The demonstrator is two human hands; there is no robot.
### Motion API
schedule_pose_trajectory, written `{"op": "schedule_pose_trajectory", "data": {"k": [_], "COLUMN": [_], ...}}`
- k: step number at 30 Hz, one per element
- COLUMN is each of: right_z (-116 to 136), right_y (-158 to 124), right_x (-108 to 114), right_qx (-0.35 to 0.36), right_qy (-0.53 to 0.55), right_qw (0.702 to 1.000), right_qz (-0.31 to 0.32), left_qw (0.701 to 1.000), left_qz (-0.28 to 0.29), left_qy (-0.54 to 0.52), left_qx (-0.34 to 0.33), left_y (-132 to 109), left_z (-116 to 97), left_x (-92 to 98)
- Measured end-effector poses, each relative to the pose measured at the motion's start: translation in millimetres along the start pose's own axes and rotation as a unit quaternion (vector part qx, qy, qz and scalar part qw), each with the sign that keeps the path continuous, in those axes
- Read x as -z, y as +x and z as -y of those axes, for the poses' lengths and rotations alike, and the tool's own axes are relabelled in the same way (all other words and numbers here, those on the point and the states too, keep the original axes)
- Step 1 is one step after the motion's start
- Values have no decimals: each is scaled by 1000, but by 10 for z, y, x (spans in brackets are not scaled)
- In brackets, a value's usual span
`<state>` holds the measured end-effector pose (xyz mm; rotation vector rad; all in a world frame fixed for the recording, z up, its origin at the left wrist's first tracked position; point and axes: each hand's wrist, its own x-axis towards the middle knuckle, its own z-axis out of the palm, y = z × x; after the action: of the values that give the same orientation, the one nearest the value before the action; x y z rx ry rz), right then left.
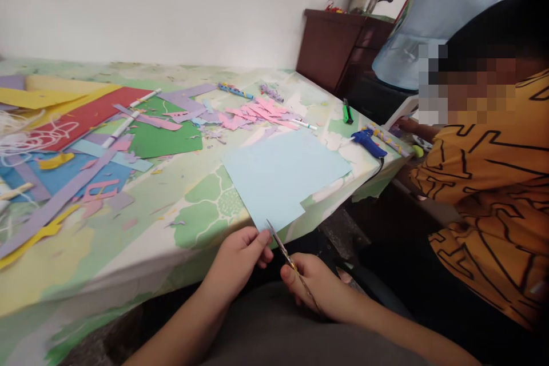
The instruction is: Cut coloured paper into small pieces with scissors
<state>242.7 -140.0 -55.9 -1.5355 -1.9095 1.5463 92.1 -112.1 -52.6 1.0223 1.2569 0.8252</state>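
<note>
A light blue sheet of paper lies on the table's near edge, with a notch cut out of its right side. Its near corner is pinched between the thumb and fingers of my left hand. My right hand is closed round the handles of a pair of scissors. The scissor blades point up and to the left, their tips over the paper's near edge beside my left thumb. How far the blades are apart is hard to see.
Pink paper scraps, a green sheet, a red sheet and white string cover the left and back. A blue glue gun and a green cutter lie right. A person in an orange shirt sits at right.
</note>
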Motion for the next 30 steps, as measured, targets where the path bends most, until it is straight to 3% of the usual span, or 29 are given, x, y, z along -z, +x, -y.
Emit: {"op": "schedule_pose_trajectory", "data": {"k": [8,30], "right_z": [-68,-107], "right_y": [1,7], "right_x": [-56,-64], "right_qx": [-5,-21], "right_qy": [53,72], "right_qw": [998,997], "right_qz": [21,21], "left_qw": [1000,1000], "left_qz": [-1,-30], "left_qy": [3,-4], "left_qx": [6,3], "left_y": [4,-12], "left_z": [44,62], "left_x": [5,-40]}}
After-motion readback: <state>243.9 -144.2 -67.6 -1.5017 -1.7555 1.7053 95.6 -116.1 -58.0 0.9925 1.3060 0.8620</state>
